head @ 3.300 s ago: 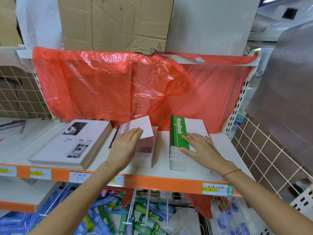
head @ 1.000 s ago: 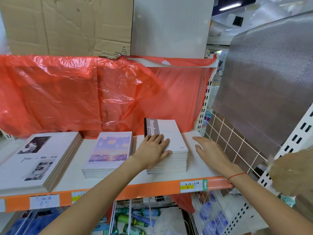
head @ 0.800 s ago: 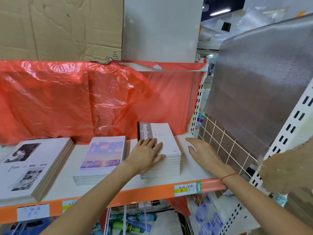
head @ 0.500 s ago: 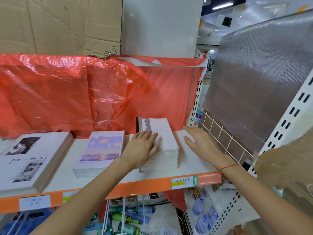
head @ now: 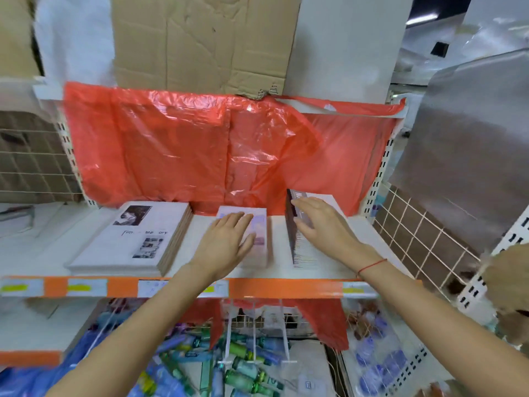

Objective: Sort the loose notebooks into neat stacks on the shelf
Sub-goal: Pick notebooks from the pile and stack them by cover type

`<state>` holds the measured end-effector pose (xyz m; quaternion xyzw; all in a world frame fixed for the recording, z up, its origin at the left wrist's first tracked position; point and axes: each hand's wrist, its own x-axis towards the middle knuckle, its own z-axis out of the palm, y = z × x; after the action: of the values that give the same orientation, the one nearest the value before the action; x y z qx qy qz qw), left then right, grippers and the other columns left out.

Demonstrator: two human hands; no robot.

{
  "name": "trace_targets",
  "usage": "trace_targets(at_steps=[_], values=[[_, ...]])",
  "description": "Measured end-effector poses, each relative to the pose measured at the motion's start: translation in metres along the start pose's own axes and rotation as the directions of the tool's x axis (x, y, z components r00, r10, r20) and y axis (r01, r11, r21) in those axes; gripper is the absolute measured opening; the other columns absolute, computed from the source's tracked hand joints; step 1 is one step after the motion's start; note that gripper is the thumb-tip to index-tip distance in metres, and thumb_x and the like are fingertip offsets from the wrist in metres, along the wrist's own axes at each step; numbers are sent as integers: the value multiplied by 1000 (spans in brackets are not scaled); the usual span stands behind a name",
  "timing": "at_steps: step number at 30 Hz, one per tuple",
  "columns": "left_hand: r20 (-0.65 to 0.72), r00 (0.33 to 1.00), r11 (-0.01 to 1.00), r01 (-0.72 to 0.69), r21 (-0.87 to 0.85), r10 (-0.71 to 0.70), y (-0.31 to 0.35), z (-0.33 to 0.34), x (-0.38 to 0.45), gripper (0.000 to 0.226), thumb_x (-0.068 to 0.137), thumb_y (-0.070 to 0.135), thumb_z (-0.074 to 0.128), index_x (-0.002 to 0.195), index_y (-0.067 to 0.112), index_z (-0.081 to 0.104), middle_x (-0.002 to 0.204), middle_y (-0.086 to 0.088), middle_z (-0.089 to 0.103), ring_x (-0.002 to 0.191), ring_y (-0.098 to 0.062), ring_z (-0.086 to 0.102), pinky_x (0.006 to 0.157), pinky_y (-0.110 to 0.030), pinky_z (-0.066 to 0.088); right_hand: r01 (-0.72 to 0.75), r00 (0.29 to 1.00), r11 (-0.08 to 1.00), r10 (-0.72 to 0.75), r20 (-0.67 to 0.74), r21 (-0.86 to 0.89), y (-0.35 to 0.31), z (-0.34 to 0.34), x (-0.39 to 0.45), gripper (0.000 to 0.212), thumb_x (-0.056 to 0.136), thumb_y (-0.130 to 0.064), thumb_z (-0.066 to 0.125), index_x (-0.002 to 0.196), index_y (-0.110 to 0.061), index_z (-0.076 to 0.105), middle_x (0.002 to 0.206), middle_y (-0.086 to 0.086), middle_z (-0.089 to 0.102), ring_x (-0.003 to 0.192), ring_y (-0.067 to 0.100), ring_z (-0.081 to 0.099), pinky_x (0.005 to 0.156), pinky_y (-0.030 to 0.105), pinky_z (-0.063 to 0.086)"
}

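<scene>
Three notebook stacks lie on the white shelf (head: 280,224) with the orange front edge. At the left is a big stack of white "Time Memory" notebooks (head: 134,239). In the middle is a stack with a pastel purple cover (head: 259,224); my left hand (head: 226,243) lies flat on it with straight fingers. At the right is a stack with a grey-spined "NoteBook" cover (head: 297,245); my right hand (head: 323,224) rests on top of it, fingers extended over its left edge. The frame is blurred by motion.
A red plastic sheet (head: 214,147) hangs behind the shelf, with cardboard (head: 200,38) above it. A wire grid panel (head: 423,239) stands at the right. Below the shelf are hooks with green and blue packaged items (head: 243,368). Another shelf (head: 25,222) adjoins at the left.
My left hand has moved from the grey-spined stack to the purple middle stack. My right hand has moved from the bare shelf onto the grey-spined stack. The view has swung left.
</scene>
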<state>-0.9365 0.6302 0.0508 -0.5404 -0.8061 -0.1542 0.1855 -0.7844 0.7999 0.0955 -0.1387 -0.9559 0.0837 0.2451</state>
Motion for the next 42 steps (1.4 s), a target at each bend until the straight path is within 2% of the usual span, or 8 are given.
trace_targets(at_steps=[4,9,20,29,32,35,38,42], values=[[-3,993,988,120,96,-120,-77,-37,-72,49,87,38,37,111,6,65,104,-13,68,89,-29,67,71,-35,54,102,995,993,-103,-1,61,-90,43,19,43,89,-18,52,128,-1,56,131,18,56,125,32,49,106,37,34],[12,960,940,270,210,-278,-175,-84,-188,49,82,37,40,107,6,67,98,-13,69,85,-27,69,66,-35,56,213,975,967,-219,35,138,-220,102,32,43,94,-17,54,135,-7,50,139,12,49,130,26,44,108,32,30],[-35,813,777,566,274,-581,-305,-149,-369,56,86,41,34,117,5,62,109,-13,67,93,-30,66,73,-39,54,375,890,908,-409,201,185,-414,192,66,46,96,-24,49,140,-10,44,143,9,45,132,24,40,106,31,29],[-28,772,753,626,200,-635,-387,-148,-390,63,85,43,30,122,1,59,116,-18,63,103,-34,63,84,-43,50,367,874,920,-392,286,140,-467,260,126,47,97,-27,47,139,-8,43,137,13,49,126,28,43,101,35,35],[4,761,747,636,193,-649,-425,-156,-375,67,87,46,27,136,4,47,133,-17,52,121,-32,51,97,-40,41,330,889,935,-355,289,133,-483,277,163,48,97,-31,46,139,-8,43,135,14,49,124,30,44,100,36,37],[23,755,744,639,194,-655,-467,-165,-361,64,91,45,28,143,7,36,145,-16,39,135,-29,35,108,-39,30,293,900,951,-311,305,104,-503,295,200,43,96,-34,45,130,-6,49,126,15,54,115,32,49,93,37,42],[-21,763,747,637,191,-646,-506,-173,-356,73,86,50,20,142,6,39,144,-18,40,135,-31,35,109,-40,29,282,906,956,-294,303,84,-525,315,230,39,95,-37,45,118,-6,54,113,15,57,108,33,52,85,38,45],[7,744,730,654,199,-669,-558,-173,-365,61,90,38,35,142,6,39,144,-19,39,135,-32,35,109,-41,29,261,891,964,-262,371,56,-551,345,248,39,95,-41,45,112,-6,54,107,14,58,98,31,53,73,34,41]])
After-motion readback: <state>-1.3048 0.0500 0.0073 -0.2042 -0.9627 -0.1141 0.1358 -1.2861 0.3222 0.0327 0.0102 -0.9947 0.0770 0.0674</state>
